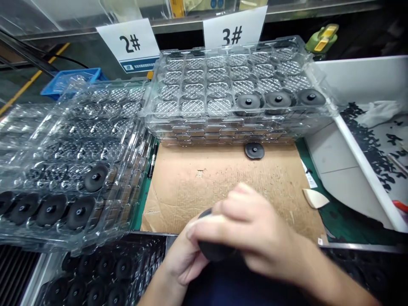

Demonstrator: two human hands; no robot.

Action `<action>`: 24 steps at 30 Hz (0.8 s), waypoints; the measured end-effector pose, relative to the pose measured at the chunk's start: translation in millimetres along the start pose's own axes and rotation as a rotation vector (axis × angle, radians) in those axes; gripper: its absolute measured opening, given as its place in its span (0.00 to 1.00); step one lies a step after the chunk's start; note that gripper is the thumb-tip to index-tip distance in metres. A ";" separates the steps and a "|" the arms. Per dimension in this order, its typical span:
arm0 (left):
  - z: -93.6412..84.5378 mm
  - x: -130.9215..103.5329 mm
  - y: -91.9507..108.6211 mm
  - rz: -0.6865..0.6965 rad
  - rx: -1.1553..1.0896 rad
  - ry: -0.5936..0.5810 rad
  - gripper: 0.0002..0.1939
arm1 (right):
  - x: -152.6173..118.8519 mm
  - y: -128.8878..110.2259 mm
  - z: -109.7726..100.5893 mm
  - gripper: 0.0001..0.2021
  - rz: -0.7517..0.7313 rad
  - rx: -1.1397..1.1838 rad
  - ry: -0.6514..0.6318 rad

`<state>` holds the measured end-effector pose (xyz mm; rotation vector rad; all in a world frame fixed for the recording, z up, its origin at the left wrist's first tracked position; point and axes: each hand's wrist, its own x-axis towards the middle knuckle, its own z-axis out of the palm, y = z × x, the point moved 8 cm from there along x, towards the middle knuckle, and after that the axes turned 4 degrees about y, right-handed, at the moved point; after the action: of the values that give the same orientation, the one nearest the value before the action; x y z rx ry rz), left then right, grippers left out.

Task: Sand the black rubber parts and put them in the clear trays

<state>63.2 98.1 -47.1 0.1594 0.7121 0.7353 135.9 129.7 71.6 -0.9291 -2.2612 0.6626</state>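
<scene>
My left hand [188,255] and my right hand [245,225] meet low in the middle of the view, both closed around one black rubber part [215,250]. The right hand lies over the top of it and hides much of the left hand's fingers. Another round black part [254,150] with a small centre post lies on the cardboard sheet [181,182]. Behind it, a stack of clear trays [219,123] holds several black parts in its front row, at the right.
More clear trays [111,212] with black parts stand at the left, others below the table edge. At the right are a white bin [366,174] of small black pieces and a cream wedge [315,198]. A blue basket [51,90] stands at the back left.
</scene>
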 end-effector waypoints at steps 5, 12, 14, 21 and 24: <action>-8.6 -7.3 1.1 0.000 -0.051 -0.044 0.26 | -31.5 55.3 -3.4 0.16 0.315 -0.044 0.087; -13.7 -6.8 9.8 0.051 -0.063 -0.010 0.28 | -94.2 109.1 63.6 0.13 0.617 0.074 0.158; -13.6 -4.2 9.7 0.071 -0.057 0.003 0.27 | -87.6 105.4 55.2 0.13 0.640 0.077 0.203; -11.8 -2.3 10.5 0.159 -0.032 0.107 0.19 | -12.0 -6.6 -2.1 0.17 0.159 0.077 0.330; -18.0 -5.8 13.5 0.207 -0.010 0.181 0.19 | 1.9 -18.6 14.3 0.14 0.116 0.126 0.170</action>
<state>41.0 102.3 -52.5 0.1600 0.8725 0.9595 116.6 116.3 74.1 -1.0199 -2.0055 0.7382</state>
